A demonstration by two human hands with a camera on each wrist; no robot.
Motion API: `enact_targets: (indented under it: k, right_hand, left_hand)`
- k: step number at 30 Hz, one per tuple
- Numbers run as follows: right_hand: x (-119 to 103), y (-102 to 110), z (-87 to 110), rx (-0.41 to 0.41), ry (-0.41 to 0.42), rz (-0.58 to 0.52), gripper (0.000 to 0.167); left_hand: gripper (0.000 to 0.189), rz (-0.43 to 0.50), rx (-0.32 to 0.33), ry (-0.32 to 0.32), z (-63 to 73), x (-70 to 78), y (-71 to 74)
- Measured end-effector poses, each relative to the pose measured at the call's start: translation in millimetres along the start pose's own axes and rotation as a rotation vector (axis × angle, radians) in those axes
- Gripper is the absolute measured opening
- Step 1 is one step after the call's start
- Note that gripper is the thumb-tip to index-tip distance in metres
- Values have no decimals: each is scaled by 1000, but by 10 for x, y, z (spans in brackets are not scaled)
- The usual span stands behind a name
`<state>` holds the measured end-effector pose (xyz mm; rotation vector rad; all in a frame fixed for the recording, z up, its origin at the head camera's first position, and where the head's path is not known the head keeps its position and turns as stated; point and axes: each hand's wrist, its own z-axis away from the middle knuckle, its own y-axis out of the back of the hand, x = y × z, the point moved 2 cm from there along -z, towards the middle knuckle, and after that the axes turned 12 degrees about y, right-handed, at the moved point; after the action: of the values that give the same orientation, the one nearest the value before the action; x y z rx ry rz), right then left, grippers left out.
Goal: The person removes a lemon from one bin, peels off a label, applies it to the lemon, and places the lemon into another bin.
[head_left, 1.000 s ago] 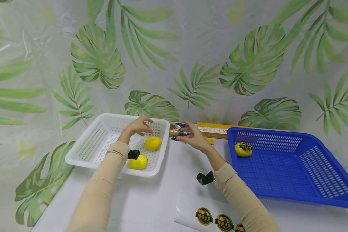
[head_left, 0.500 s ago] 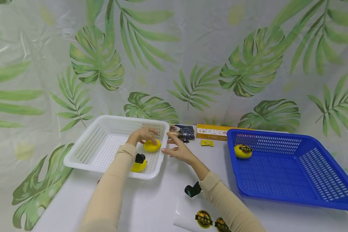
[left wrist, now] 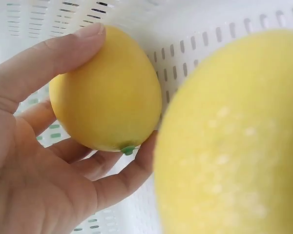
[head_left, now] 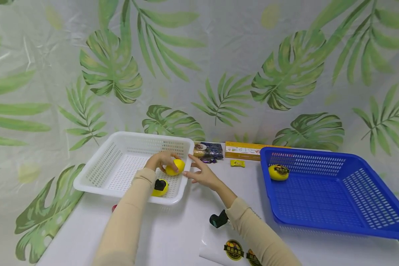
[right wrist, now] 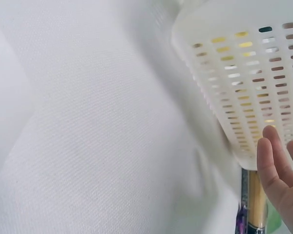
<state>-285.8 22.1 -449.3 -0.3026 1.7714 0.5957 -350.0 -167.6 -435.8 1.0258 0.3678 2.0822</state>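
In the head view a white perforated basket stands at the left. Inside it my left hand holds a lemon near the right wall. The left wrist view shows thumb and fingers around this lemon, its green stem end facing down. A second lemon lies in the basket nearer the front, partly hidden by the wrist camera. My right hand is at the basket's right rim, fingers extended and holding nothing. Whether its fingertips touch the rim, I cannot tell.
A blue basket at the right contains a lemon with a dark label. A sheet of round labels lies in front. Behind are a dark packet, an orange box and a small yellow packet.
My left hand has come down and taken hold of the lemon near the right wall. My right hand has moved left and down to the white basket's rim.
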Motion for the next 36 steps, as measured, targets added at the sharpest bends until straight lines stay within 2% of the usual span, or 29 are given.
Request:
enact_targets:
  k: [10, 16, 20, 23, 26, 29, 33, 36]
  right_hand:
    - [-5, -3, 25, -9, 19, -3, 74]
    - [-257, -6, 111, -42, 22, 1, 73]
    - [-344, -5, 179, -34, 23, 32, 69]
    - [-257, 18, 247, -13, 38, 31, 67]
    - [-115, 65, 368, 11, 47, 44, 68]
    - [-42, 113, 556, 39, 50, 110, 67]
    - [-237, 125, 881, 63, 48, 171, 65]
    - [-275, 126, 1110, 72, 61, 185, 63]
  left_hand:
    - [65, 11, 15, -42, 21, -30, 49]
    - [65, 27, 28, -87, 102, 7, 111]
    - [64, 55, 30, -145, 179, 41, 149]
    - [66, 76, 30, -217, 249, 71, 170]
    - [66, 109, 34, -290, 331, 100, 182]
    - [66, 148, 50, -364, 410, 129, 187]
    - [64, 204, 73, -447, 549, 185, 164]
    - [64, 224, 93, -491, 688, 252, 110]
